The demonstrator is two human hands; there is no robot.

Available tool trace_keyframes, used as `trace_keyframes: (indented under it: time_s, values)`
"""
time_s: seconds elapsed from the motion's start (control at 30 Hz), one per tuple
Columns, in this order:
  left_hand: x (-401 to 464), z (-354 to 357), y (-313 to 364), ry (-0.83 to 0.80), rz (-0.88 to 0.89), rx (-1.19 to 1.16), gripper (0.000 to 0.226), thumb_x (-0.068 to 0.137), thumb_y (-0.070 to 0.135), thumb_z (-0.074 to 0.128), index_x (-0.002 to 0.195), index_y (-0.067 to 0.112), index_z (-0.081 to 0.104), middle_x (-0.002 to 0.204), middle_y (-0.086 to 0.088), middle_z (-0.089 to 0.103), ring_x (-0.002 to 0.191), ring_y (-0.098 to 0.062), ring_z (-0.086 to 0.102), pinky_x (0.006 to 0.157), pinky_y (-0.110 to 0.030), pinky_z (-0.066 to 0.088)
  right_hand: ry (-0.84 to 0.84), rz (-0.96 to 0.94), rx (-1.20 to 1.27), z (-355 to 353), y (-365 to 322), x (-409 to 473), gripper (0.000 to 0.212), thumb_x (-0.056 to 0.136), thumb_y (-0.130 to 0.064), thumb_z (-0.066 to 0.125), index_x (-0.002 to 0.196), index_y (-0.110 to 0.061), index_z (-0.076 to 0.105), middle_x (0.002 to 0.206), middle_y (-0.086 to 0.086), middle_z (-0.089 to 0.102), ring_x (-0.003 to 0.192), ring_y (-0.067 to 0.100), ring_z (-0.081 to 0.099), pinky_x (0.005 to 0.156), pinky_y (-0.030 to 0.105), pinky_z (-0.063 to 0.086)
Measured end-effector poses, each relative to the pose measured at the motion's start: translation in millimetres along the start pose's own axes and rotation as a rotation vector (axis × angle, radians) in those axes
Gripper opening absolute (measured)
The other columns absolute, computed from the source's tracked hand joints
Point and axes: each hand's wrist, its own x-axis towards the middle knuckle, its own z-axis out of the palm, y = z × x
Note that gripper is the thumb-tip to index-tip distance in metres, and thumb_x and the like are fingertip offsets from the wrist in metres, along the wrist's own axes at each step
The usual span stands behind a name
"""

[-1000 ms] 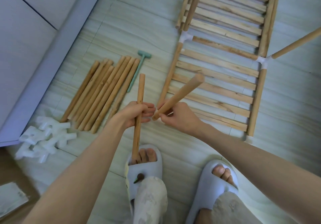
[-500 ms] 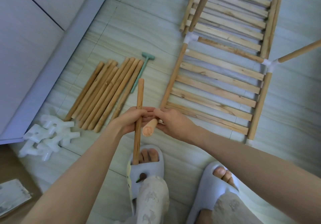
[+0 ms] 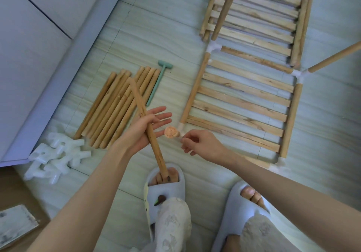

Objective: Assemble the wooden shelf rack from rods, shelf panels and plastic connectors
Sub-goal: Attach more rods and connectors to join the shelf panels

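Rod (image 3: 145, 123) lies across your left hand (image 3: 145, 129), thumb over it, fingers straight; lower end near slipper toes. Right hand (image 3: 199, 142) loosely curled beside upright rod end (image 3: 170, 132) in front corner connector (image 3: 180, 131); cannot tell if fingertips pinch anything. Step, likely: fitting uprights to shelf panel (image 3: 242, 103). Next: seat held rod in free socket. Loose rods (image 3: 117, 107), connector pile (image 3: 54, 158) on floor; no containers visible.

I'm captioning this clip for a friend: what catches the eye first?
A slatted shelf panel with rods and white connectors lies upper right. At centre, the left hand holds a rod with its thumb, fingers straight, beside an upright rod seen end-on. Loose rods and spare connectors lie left.
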Motion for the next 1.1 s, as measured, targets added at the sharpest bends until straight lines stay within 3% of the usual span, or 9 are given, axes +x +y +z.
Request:
trace_keyframes:
  time_s: [0.1,0.23,0.47,0.57,0.7,0.8,0.93,1.03,1.1]
  values:
    - [-12.3,7.8,17.0,-0.018,0.121,-0.035,0.040,0.093,-0.001,0.028,0.116,0.012,0.057,0.119,-0.008,0.064,0.117,-0.023,0.057,0.097,-0.045,0.046,-0.069,0.031,0.149,-10.9,-14.2,-8.7,0.020,0.096,-0.019,0.049,0.089,-0.010,0.065,0.078,-0.001,0.067,0.071,0.012,0.064,0.071,0.023,0.053]
    - [-31.6,19.8,54.8,-0.074,0.259,0.108,0.042,0.086,0.001,0.032,0.113,0.018,0.060,0.117,-0.002,0.066,0.119,-0.018,0.054,0.099,-0.044,0.043,0.021,-0.067,0.171,-40.9,-48.3,-17.1,0.023,0.097,-0.019,0.048,0.086,-0.009,0.066,0.076,0.001,0.067,0.070,0.012,0.062,0.073,0.028,0.052]
    - [-82.2,57.1,106.7,-0.119,0.449,0.323,0.049,0.068,0.016,0.044,0.113,0.027,0.061,0.116,0.005,0.067,0.121,-0.009,0.052,0.093,-0.033,0.040,-0.082,-0.237,-0.007,-66.7,-118.3,-55.5,0.027,0.090,-0.028,0.060,0.114,-0.015,0.064,0.099,-0.005,0.065,0.080,0.007,0.057,0.064,0.019,0.044]
    - [-108.1,79.7,122.1,-0.119,0.551,0.390,0.048,0.071,0.019,0.046,0.115,0.030,0.059,0.116,0.007,0.067,0.119,-0.006,0.053,0.089,-0.028,0.040,-0.044,-0.335,0.001,-65.0,-137.3,-76.5,0.026,0.088,-0.017,0.064,0.111,-0.005,0.065,0.086,-0.006,0.063,0.062,-0.004,0.054,0.052,0.007,0.038]
    - [-140.8,118.0,132.8,-0.094,0.717,0.502,0.031,0.093,0.011,0.049,0.121,0.022,0.056,0.118,0.002,0.066,0.108,0.001,0.055,0.093,-0.022,0.040,0.047,-0.435,0.028,-68.4,-145.9,-104.6,0.015,0.085,-0.004,0.066,0.098,0.003,0.066,0.056,-0.014,0.060,0.046,-0.003,0.050,0.048,0.007,0.036]
    - [-156.2,148.0,133.7,-0.086,0.852,0.508,0.025,0.096,0.007,0.045,0.115,0.016,0.057,0.108,0.002,0.068,0.095,0.011,0.057,0.083,-0.006,0.042,0.132,-0.452,0.078,-77.9,-142.6,-128.5,0.021,0.083,-0.006,0.068,0.102,0.001,0.063,0.062,-0.007,0.059,0.047,0.001,0.051,0.048,0.009,0.036]
    - [-162.2,187.9,129.8,-0.143,0.896,0.521,0.018,0.097,0.014,0.047,0.106,0.024,0.058,0.100,0.007,0.069,0.100,0.005,0.058,0.088,-0.012,0.044,0.247,-0.467,0.091,-97.8,-127.1,-154.2,0.009,0.082,-0.006,0.069,0.090,-0.009,0.066,0.074,0.004,0.059,0.050,0.004,0.050,0.048,0.011,0.036]
    - [-155.3,214.0,114.8,-0.224,0.853,0.619,0.015,0.097,0.018,0.048,0.102,0.028,0.058,0.106,0.003,0.067,0.108,-0.005,0.057,0.097,-0.028,0.044,0.297,-0.412,0.055,-110.3,-104.9,-166.9,0.012,0.084,-0.006,0.066,0.078,-0.015,0.061,0.073,-0.005,0.060,0.050,0.002,0.052,0.047,0.015,0.040]
    - [-146.0,227.8,99.3,-0.276,0.802,0.657,0.017,0.097,0.023,0.048,0.113,0.023,0.054,0.105,0.002,0.067,0.107,-0.006,0.058,0.094,-0.029,0.045,0.303,-0.381,0.074,-113.2,-86.4,-172.1,0.016,0.085,-0.007,0.066,0.077,-0.018,0.057,0.077,-0.007,0.060,0.051,0.001,0.055,0.048,0.015,0.040]
